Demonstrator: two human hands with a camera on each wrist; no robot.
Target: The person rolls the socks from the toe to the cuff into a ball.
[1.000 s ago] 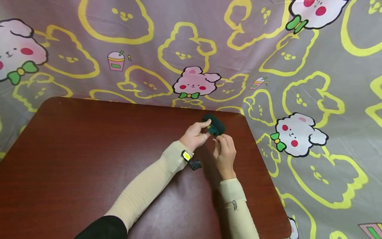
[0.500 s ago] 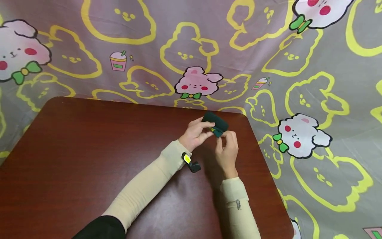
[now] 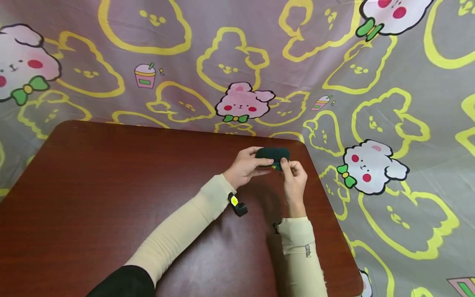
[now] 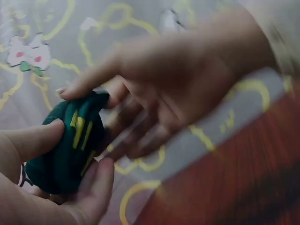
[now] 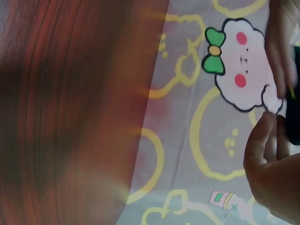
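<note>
A small rolled dark green cloth (image 3: 272, 153) with yellow stripes is held up between both hands, above the table's far right part. My left hand (image 3: 245, 168) grips its left side, thumb across the near face. At the right end, my right hand (image 3: 295, 181) pinches it between thumb and fingers. From the left wrist, the striped folds of the cloth (image 4: 75, 136) show, with the left hand (image 4: 42, 173) at lower left and the right hand (image 4: 164, 79) reaching in from upper right. Only the edge of the cloth (image 5: 294, 117) enters the right wrist view.
The brown wooden table (image 3: 130, 185) has rounded corners, and its right edge runs close beside the right forearm. Behind it and along the right side hangs a grey-pink curtain (image 3: 185, 74) printed with cartoon animals. A small dark wrist device (image 3: 237, 206) sticks out below the left wrist.
The cloth has turned from slanted to nearly level and moved slightly right. The right hand has moved right, its thumb now on the near face; the left thumb lies farther across the roll.
</note>
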